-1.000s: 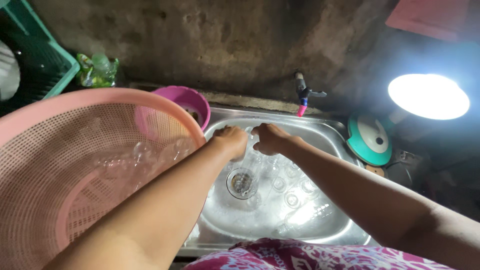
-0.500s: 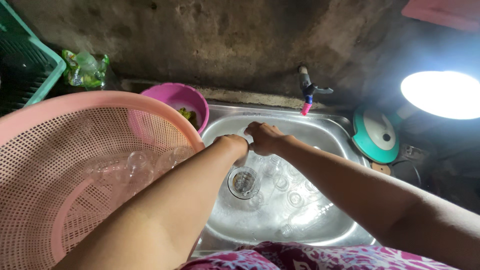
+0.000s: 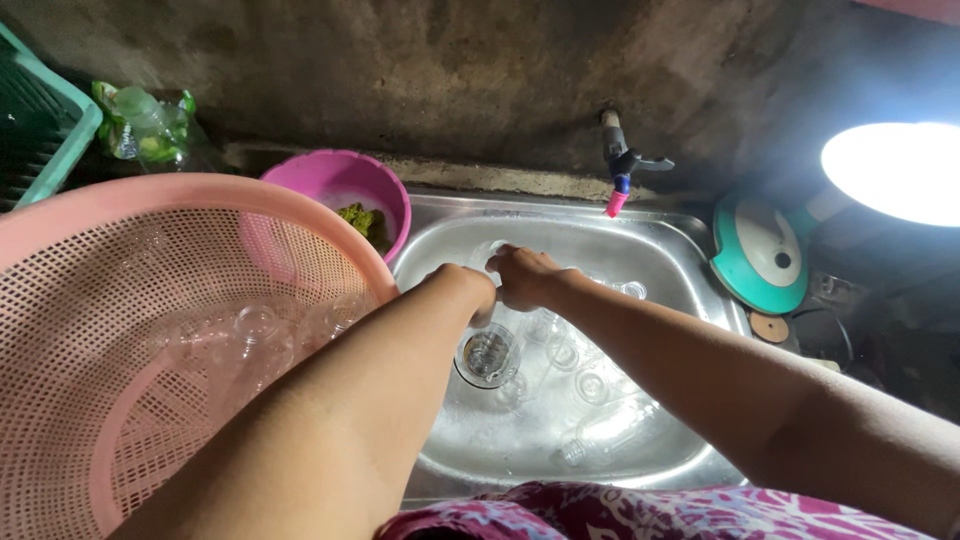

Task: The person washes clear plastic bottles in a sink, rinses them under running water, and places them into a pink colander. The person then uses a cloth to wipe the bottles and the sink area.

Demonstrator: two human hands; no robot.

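My left hand (image 3: 468, 290) and my right hand (image 3: 525, 277) meet over the steel sink (image 3: 690, 250). Between them is a clear glass (image 3: 490, 253), faint against the metal. My right hand grips it from the right. My left hand's fingers curl onto it from the left, mostly hidden by my wrist. Several more clear glasses (image 3: 590, 385) lie in the wet basin below, one standing over the drain (image 3: 488, 353). A tap with a pink tip (image 3: 620, 175) sticks out of the wall just beyond my hands.
A big pink perforated basket (image 3: 120, 400) holding several clear glasses fills the left. Behind it sit a pink bowl (image 3: 340, 180) with green scraps, a green crate (image 3: 40, 140) and a plastic bottle (image 3: 145, 120). A teal round appliance (image 3: 760, 250) and a bright lamp (image 3: 890, 170) stand on the right.
My hands have stayed together over the sink and dropped slightly toward the basin. My head has tipped, so the basket and sink sit lower in view.
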